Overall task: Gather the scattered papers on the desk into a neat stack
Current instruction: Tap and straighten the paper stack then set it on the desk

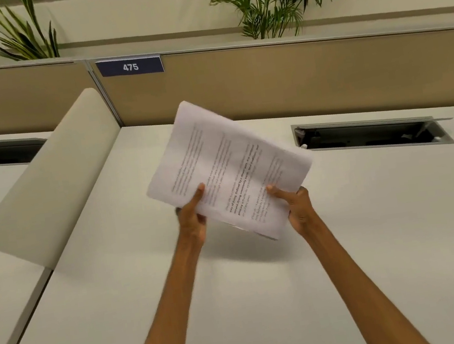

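Head view: paper stack (228, 168) held above table (373, 224), clear of surface. Left hand (193, 220) grip closed on near-left edge, right hand (298, 208) grip closed on near-right edge. Stack extends away from both grips, long axis tilted up-left. Hands equally near.

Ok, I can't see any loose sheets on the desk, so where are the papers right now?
In the head view the papers are held above the desk, centre frame, between the left hand and right hand.
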Demonstrator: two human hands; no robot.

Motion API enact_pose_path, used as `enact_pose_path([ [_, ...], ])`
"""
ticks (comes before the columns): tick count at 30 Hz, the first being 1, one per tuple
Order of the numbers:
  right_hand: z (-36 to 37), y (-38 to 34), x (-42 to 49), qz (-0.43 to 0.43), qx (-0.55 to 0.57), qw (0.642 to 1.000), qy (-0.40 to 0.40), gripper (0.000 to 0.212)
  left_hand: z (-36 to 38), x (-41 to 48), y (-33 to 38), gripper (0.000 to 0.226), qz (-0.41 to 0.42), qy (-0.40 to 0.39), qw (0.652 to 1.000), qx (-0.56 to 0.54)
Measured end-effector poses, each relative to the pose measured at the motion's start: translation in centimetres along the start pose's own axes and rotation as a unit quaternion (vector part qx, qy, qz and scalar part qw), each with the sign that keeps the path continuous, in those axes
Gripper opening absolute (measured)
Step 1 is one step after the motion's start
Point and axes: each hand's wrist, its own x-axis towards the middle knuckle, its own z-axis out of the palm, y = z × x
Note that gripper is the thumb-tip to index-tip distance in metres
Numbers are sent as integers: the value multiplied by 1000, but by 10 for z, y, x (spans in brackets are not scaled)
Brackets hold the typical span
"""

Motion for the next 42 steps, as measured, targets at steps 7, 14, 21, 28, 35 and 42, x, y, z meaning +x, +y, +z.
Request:
enact_pose_path([
  [7,-18,-14,7,5,-192,981,-12,50,-54,12,71,52,25,-100,917,386],
  [14,-8,-17,-1,-56,-263,962,53,29,-38,18,52,37,71,-34,927,366],
  [21,3,-7,-9,-82,-270,958,56,36,-13,10,34,23,92,-18,935,341],
  [28,-11,-21,-12,-80,-244,965,47,27,-27,13,42,37,96,-40,924,367],
  [35,-14,-31,-9,-85,-240,966,50,30,-20,14,54,30,86,-80,921,371],
  [42,-26,-11,-9,-34,-275,960,35,51,-33,9,36,60,30,-78,924,373],
])
